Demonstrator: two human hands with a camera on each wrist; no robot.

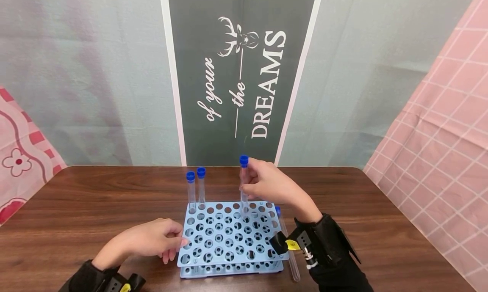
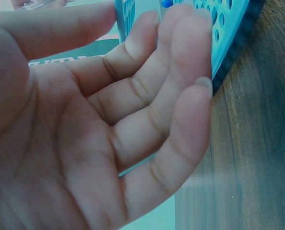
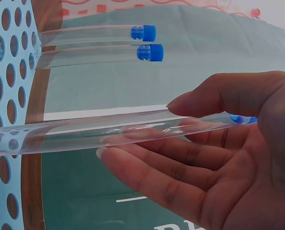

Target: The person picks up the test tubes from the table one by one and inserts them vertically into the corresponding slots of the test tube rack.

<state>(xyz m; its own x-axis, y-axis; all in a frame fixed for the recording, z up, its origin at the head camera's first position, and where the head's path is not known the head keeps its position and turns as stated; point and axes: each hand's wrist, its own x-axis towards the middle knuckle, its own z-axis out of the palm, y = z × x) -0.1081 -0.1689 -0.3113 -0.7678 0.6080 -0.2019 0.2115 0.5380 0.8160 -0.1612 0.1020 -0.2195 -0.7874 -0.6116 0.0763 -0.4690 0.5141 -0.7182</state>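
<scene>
My right hand pinches a clear test tube with a blue cap between thumb and fingers. The tube stands upright, its rounded bottom end over the far right part of the light blue test tube rack; whether it has entered a hole I cannot tell. At the rack's left edge, my left hand grips the upper plate, thumb against it and fingers bent at the side. Two blue-capped tubes, a front one and a back one, stand in the rack's far left corner.
Another capped tube lies on the brown wooden table along the rack's right side, partly hidden by the right wrist's strap. A grey-green printed cloth hangs behind the table, with pink cloth at the right.
</scene>
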